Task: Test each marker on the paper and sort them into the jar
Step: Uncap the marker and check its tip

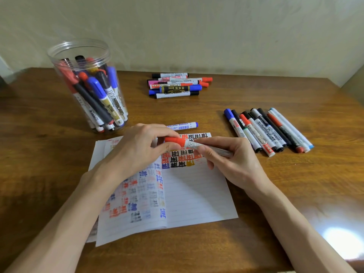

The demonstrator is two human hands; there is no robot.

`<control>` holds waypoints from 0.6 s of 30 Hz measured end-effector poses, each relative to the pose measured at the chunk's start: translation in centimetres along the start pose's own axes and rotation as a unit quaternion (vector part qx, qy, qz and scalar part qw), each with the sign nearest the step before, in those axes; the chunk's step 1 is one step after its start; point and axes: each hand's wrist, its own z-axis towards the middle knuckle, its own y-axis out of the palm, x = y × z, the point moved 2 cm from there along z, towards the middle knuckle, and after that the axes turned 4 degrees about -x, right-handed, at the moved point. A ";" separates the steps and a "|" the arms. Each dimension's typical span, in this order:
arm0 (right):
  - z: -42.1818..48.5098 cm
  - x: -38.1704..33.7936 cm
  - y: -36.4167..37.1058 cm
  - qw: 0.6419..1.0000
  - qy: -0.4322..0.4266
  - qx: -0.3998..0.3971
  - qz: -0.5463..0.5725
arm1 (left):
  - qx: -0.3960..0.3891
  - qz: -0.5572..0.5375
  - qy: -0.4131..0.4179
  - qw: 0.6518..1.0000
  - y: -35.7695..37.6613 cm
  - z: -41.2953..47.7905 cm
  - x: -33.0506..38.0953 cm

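Note:
A red-capped marker (pixel 189 143) lies level above the open notebook paper (pixel 197 194). My left hand (pixel 137 148) pinches its red cap while my right hand (pixel 228 160) grips its white barrel. The paper's upper part and left page carry red, black and blue test marks. A clear plastic jar (pixel 86 85) at the back left stands upright with several markers inside. A blue-capped marker (pixel 183 126) lies on the table just behind my left hand.
One pile of markers (pixel 175 85) lies at the back centre of the wooden table (pixel 295 194). A row of markers (pixel 267 131) lies to the right of the paper. A pale wall runs behind the table.

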 end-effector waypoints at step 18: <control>0.2 0.5 0.2 0.998 -0.055 0.032 -0.031 | 0.026 -0.053 0.033 0.998 0.8 0.2 -0.1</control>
